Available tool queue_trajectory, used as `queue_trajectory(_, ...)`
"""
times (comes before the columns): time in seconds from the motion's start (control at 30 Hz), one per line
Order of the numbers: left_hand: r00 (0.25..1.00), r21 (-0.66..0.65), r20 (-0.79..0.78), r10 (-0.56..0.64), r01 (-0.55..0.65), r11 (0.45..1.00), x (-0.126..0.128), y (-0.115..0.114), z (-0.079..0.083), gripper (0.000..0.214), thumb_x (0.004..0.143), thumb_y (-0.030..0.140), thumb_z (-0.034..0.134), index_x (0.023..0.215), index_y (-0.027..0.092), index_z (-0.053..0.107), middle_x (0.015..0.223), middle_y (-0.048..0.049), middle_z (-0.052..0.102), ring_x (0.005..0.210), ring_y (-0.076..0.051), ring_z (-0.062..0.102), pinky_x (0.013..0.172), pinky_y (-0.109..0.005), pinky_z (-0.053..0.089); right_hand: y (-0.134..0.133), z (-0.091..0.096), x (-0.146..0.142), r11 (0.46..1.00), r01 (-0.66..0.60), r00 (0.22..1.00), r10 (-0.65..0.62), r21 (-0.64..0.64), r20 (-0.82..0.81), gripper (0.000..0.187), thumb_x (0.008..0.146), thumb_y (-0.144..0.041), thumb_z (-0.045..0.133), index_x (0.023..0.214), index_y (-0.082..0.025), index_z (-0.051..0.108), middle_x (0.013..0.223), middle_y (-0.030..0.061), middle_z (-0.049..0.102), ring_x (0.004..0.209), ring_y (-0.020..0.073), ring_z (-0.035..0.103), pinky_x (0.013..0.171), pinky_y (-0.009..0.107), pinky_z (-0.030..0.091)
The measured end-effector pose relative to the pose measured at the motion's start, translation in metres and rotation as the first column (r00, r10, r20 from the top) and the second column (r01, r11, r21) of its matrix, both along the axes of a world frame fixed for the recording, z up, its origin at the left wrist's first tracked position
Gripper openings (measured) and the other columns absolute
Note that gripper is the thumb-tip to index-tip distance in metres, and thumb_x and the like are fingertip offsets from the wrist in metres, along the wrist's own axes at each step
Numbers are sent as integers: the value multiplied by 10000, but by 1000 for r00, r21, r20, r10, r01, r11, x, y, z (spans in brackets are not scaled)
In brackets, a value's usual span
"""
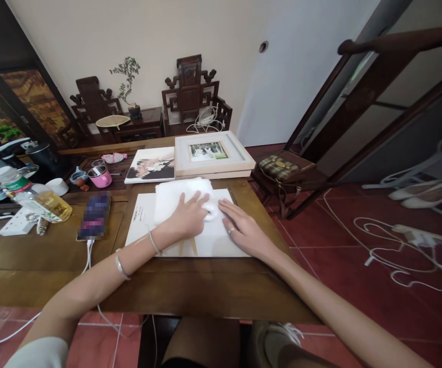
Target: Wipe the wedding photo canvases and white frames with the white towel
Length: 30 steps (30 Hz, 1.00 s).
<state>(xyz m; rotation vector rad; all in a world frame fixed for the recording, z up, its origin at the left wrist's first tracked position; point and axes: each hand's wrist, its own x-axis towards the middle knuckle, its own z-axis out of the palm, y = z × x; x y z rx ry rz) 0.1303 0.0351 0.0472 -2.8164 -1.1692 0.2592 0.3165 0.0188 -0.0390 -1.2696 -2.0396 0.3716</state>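
My left hand [189,217] is on a folded white cloth [175,193], its fingers over the top and right side, where the cloth bunches up. Under the cloth lies a flat white printed board [221,244], with small dark text along its left side and tan shapes near its front edge. Much of the board is hidden by the cloth and my hands. Resting on the board's right side, just beside the cloth, my right hand [246,230] has its fingers stretched out and holds nothing.
Behind the board are a photo print [150,166] and a framed picture [240,153]. To the left lie a phone [95,214] on a cable, a bottle of yellow liquid [58,204], a power strip [14,225] and a pink cup [101,179]. A chair [301,166] holds a plaid bag [278,167].
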Motion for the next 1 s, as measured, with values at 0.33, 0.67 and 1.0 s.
queue_trajectory(0.33,978,57,34,-204,202,978,-5,-82,1,265,846,178,512,1006,132,718,1481,-193,379,1359,-436,324,990,-684,348,1,-1,3,999,-38,998,38,-10,-42,490,871,-182,405,1346,-173,527,1426,117,511,1380,270,393,1143,531,328)
queue_trajectory(0.67,993,-7,10,-121,121,993,-1,-59,7,305,849,146,472,1063,125,688,1478,-172,389,1359,-395,339,989,-647,383,1,0,1,1000,-13,1000,12,-19,-24,460,901,-234,394,1323,-134,549,1408,154,522,1368,283,410,1139,543,326)
queue_trajectory(1.0,980,-85,179,92,-78,993,-40,38,11,296,841,79,388,984,113,645,1112,-139,668,1055,-250,622,946,-381,482,-2,-1,1,1000,-7,997,6,-18,-73,447,911,-260,430,1338,-195,542,1423,102,517,1372,270,405,1150,541,311)
